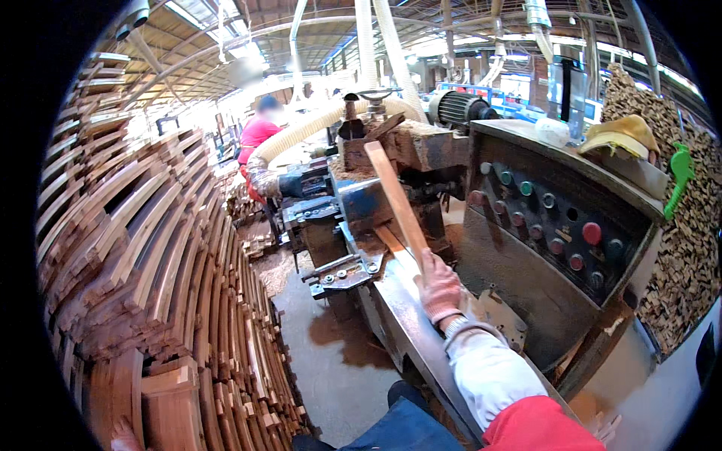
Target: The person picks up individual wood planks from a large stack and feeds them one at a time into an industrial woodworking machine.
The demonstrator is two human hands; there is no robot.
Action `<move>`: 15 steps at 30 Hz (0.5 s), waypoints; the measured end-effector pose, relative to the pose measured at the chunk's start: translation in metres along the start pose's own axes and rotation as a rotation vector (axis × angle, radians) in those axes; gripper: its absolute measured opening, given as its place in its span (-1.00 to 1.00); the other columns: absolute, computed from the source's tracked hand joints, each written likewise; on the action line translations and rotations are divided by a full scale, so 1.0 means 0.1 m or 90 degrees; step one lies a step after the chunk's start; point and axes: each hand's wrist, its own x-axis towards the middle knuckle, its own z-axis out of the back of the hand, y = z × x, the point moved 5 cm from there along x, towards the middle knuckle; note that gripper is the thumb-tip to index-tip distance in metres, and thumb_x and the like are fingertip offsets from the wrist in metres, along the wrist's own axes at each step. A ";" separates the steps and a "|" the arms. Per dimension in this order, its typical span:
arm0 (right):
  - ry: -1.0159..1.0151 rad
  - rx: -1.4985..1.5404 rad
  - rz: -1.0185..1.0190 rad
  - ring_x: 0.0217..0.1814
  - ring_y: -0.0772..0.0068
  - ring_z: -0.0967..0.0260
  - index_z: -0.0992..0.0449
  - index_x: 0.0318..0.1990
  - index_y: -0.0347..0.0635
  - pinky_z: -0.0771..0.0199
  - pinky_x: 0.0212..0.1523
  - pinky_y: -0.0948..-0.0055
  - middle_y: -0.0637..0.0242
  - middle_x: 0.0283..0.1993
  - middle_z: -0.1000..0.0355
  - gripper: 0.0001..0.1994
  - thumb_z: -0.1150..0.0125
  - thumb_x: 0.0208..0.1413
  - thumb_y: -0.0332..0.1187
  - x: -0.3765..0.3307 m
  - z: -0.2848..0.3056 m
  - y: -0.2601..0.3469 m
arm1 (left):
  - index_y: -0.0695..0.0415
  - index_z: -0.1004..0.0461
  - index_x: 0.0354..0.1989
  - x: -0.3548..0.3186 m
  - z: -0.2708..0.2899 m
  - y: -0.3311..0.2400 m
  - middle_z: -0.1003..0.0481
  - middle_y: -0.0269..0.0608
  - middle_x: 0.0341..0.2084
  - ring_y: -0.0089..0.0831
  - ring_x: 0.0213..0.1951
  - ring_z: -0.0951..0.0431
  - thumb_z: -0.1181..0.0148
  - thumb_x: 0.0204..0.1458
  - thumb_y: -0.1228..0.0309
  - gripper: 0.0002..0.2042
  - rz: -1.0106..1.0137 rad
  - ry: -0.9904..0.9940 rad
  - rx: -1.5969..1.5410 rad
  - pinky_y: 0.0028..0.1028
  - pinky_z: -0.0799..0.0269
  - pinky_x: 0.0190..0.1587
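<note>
My right hand (438, 287), in a white cuff and red sleeve, is closed around the near end of a wooden strip (400, 204). The strip slants up and away above the metal bed (410, 319) of a woodworking machine. A second wooden piece (389, 240) lies on the bed at the machine's mouth, beyond my hand. Low at the left edge, my left hand (124, 436) shows only in part. Its fingers are stretched out against a board (113, 391) in the stack of wood; the rest is cut off by the picture's rim.
Tall stacks of curved wooden pieces (150, 248) fill the left. At the right stands a control panel (560, 225) with buttons, a yellow cap (620, 135) on top. Behind the machine are a motor (462, 107), a ribbed hose (301, 131) and a person in red (259, 131).
</note>
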 end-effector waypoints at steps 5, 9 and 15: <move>0.221 -0.012 -0.023 0.08 -0.09 -0.54 -0.25 0.50 0.08 -0.59 0.03 -0.01 0.04 0.21 -0.48 -0.26 -0.36 0.20 -0.07 -0.57 0.53 0.24 | 0.10 -0.09 0.57 0.06 -0.38 0.15 -0.30 0.07 0.43 0.02 0.36 -0.41 -0.40 0.12 -0.11 -0.04 0.024 -0.002 0.072 -0.14 -0.42 0.37; 0.282 0.033 0.037 0.04 -0.07 -0.55 -0.40 0.38 -0.07 -0.56 0.01 0.01 0.08 0.17 -0.50 -0.31 -0.42 0.08 -0.15 -1.51 1.55 0.19 | 0.10 -0.15 0.55 -0.04 -0.37 0.27 -0.36 0.09 0.38 0.03 0.31 -0.47 -0.36 0.13 -0.09 -0.10 0.032 -0.009 0.080 -0.11 -0.49 0.30; 0.290 0.009 0.163 0.07 -0.08 -0.51 -0.54 0.19 -0.11 -0.52 0.02 0.01 0.06 0.15 -0.50 -0.54 -0.24 0.09 -0.38 -1.76 1.87 0.05 | 0.12 -0.17 0.54 0.12 -0.40 0.29 -0.40 0.15 0.34 0.06 0.25 -0.53 -0.34 0.14 -0.02 -0.15 0.042 0.027 0.078 -0.11 -0.50 0.28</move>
